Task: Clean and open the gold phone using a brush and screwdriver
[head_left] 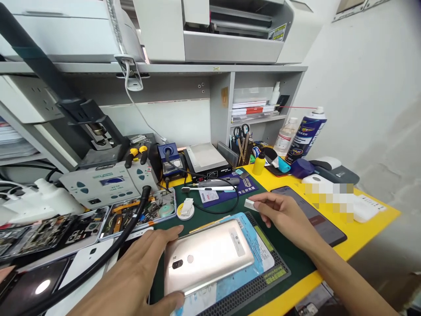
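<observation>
A gold smartphone [210, 256] lies back up on a light blue sheet [261, 252] over a dark honeycomb-patterned pad [243, 289]. Its camera end faces left, and a grey label sits toward its right end. My left hand [144, 263] spans that left end, fingers at the far edge and thumb at the near edge, gripping it. Beyond the phone's right end, my right hand [279, 215] pinches a small flat whitish piece [250, 204] between thumb and fingers. What kind of piece it is, I cannot make out. It is held apart from the phone, above the green mat [217, 208].
A black hose [131, 219] crosses the left side, before a tray of small parts [158, 206]. A dark phone [309, 215] lies right of my right hand. Behind stand a soldering station [171, 160], a yellow bottle [259, 164] and a spray can [305, 136].
</observation>
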The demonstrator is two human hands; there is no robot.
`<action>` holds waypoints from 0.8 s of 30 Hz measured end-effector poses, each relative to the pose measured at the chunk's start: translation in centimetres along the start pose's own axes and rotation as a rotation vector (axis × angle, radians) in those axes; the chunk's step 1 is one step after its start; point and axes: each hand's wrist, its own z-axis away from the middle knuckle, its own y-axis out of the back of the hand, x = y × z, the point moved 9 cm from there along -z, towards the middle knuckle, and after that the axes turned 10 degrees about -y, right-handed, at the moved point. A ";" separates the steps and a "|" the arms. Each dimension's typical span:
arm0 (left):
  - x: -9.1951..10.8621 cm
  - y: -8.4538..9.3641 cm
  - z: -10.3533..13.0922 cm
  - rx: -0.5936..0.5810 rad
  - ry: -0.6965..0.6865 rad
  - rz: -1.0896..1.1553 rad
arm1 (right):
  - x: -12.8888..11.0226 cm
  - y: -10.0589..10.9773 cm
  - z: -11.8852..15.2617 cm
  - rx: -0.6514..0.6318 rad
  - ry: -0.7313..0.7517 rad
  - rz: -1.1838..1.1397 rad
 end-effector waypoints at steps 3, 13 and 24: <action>-0.1 -1.7 0.4 -0.159 -0.018 -0.033 | -0.1 -0.1 0.0 0.001 0.006 0.005; 0.0 -1.5 0.5 -0.089 -0.100 -0.078 | -0.4 -0.5 0.1 -0.005 0.029 -0.031; -0.3 -2.4 -0.4 -0.301 0.111 0.207 | -0.2 -0.3 -0.1 0.024 0.062 -0.040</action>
